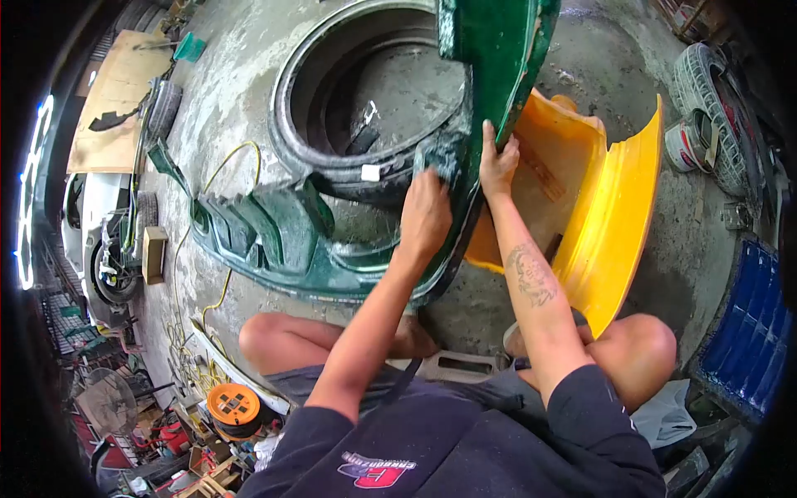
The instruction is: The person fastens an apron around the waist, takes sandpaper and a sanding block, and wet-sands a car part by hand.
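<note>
A dark green car bumper (357, 280) lies tilted across a tyre (286, 124), its curved slatted side toward the left. My left hand (426, 212) is closed, knuckles up, against the bumper's surface beside a rough grey-blue patch (440, 156). Whatever its fingers hold, if anything, is hidden. On the bumper's right edge, my right hand (498, 166) grips with the thumb stretched along the green surface. A small white piece (370, 173) sits on the tyre between the bumper's two arms.
A yellow moulded panel (614, 207) stands close at my right. Blue slatted panel (747, 324), another tyre (706, 108) and a bucket (687, 143) line the right. Yellow cable (217, 303) runs left toward an orange cable reel (234, 404). A stool (461, 366) is between my legs.
</note>
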Action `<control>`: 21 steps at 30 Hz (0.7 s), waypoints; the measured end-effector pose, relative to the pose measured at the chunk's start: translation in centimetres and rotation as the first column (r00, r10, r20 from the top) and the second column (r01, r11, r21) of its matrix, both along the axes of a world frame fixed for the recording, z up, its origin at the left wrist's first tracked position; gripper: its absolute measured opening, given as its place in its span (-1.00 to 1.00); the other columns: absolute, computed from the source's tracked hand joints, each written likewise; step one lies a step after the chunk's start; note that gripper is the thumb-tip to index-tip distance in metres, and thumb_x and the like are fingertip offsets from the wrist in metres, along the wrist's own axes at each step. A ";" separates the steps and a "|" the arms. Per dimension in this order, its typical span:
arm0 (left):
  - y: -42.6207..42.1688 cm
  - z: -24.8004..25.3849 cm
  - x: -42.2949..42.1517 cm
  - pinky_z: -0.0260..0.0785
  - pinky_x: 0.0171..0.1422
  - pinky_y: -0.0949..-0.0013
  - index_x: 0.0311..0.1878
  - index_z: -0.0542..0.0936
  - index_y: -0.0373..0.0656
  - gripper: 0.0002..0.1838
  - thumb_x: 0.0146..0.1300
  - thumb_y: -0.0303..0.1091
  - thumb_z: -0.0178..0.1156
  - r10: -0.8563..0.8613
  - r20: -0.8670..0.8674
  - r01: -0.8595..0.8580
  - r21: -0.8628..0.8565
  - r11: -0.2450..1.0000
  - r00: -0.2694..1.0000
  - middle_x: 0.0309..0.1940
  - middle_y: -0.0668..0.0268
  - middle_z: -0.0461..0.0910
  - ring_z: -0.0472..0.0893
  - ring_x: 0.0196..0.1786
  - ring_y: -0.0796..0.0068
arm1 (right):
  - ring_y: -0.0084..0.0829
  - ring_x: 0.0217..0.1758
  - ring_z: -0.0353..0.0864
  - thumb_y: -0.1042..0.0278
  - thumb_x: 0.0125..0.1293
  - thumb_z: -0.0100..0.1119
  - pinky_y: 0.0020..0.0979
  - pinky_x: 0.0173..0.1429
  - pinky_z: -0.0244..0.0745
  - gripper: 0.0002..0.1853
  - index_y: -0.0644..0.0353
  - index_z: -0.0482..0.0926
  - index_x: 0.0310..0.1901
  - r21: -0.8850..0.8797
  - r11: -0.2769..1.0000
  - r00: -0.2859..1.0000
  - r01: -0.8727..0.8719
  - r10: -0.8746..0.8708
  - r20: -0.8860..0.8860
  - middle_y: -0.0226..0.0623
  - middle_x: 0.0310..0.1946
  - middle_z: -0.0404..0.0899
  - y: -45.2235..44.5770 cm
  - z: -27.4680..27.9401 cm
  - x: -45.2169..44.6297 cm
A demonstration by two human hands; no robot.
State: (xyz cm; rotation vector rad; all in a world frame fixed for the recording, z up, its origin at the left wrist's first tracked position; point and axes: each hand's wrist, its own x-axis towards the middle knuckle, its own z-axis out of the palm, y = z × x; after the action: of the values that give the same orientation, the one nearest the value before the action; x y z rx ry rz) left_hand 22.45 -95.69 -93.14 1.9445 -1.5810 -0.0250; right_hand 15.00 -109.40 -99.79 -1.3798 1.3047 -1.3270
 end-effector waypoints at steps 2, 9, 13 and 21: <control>3.4 0.2 -0.8 0.35 -0.05 0.02 -0.05 0.35 -0.41 -0.76 0.27 -0.52 0.07 0.054 -0.066 -0.050 0.068 0.996 0.996 -0.22 -0.11 0.43 0.47 -0.16 -0.14 | -0.02 -0.05 0.52 -0.11 0.35 0.18 -0.16 0.11 0.38 -0.49 0.31 0.61 -0.14 0.029 1.000 0.999 -0.006 0.005 0.041 0.05 -0.18 0.58 -0.1 -0.3 0.1; -1.7 -0.6 0.7 0.41 -0.10 -0.01 0.00 0.34 -0.40 -0.74 0.28 -0.59 0.09 0.046 0.005 -0.046 -0.027 0.999 0.999 -0.27 -0.17 0.42 0.51 -0.18 -0.24 | -0.03 -0.09 0.52 -0.11 0.34 0.20 -0.15 0.06 0.40 -0.48 0.33 0.62 -0.17 0.051 0.997 0.997 -0.059 0.057 0.043 0.02 -0.22 0.57 0.4 -0.7 -0.7; 2.9 0.4 -0.6 0.36 -0.12 -0.02 -0.09 0.32 -0.38 -0.81 0.30 -0.51 0.03 0.072 -0.096 -0.065 0.074 0.995 0.993 -0.24 -0.11 0.42 0.47 -0.20 -0.18 | -0.02 -0.08 0.52 -0.16 0.31 0.21 -0.14 0.05 0.40 -0.43 0.37 0.61 -0.19 0.061 0.998 0.999 -0.007 0.004 0.053 0.07 -0.20 0.54 -0.5 -1.0 0.3; 2.2 0.0 0.0 0.33 -0.09 -0.05 -0.11 0.33 -0.33 -0.82 0.28 -0.50 0.07 0.118 -0.089 -0.114 0.051 0.992 0.989 -0.28 -0.08 0.42 0.47 -0.18 -0.14 | -0.10 -0.06 0.54 -0.12 0.34 0.20 -0.18 0.09 0.39 -0.47 0.36 0.64 -0.24 -0.010 1.000 0.997 -0.014 0.015 0.077 -0.02 -0.28 0.60 -0.1 0.2 0.0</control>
State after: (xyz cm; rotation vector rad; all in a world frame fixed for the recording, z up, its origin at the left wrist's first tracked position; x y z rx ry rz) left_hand 22.44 -93.47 -93.18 2.0383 -1.4179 -0.1020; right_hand 14.96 -109.46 -99.58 -1.3289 1.2361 -1.3650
